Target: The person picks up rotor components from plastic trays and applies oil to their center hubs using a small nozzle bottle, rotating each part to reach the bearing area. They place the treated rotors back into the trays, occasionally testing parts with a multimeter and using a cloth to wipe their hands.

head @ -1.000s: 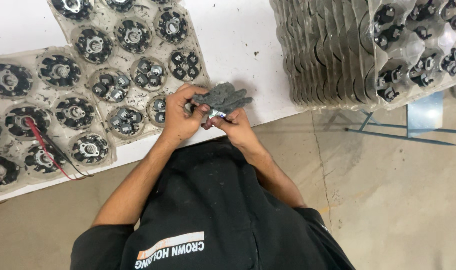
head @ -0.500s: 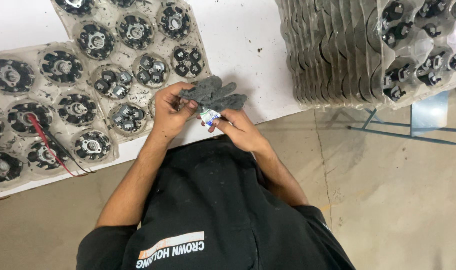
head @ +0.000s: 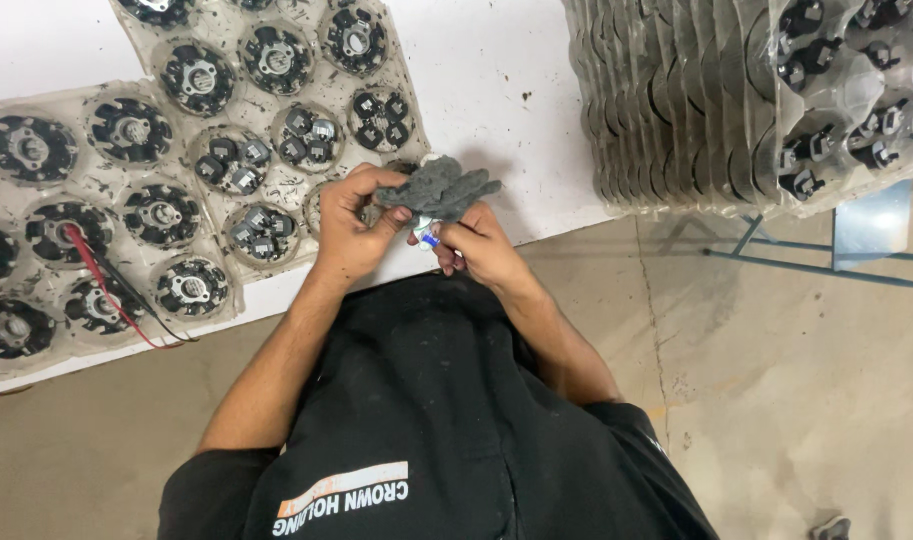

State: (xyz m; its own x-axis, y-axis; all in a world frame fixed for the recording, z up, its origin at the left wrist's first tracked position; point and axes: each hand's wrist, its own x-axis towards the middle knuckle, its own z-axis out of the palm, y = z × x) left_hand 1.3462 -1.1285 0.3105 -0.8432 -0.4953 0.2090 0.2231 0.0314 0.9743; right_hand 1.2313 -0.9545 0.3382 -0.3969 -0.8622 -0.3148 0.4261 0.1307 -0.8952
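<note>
Head view: both hands meet just off the near edge of the white tabletop (head: 496,90), held close to the body so the work sits right under the eyes. The left hand (head: 351,235) is clamped on a crumpled grey rag (head: 446,188), thumb and fingers pinching its near side. The right hand (head: 481,245) is closed around a small white-and-blue tube-like item (head: 428,236), whose tip is tucked under the rag; what it is exactly cannot be told. Left of the hands, clear trays (head: 96,200) seat round black parts in pockets, and red and black wires (head: 106,295) trail across them. Beyond the right hand stands a stack of filled trays (head: 736,100).
</note>
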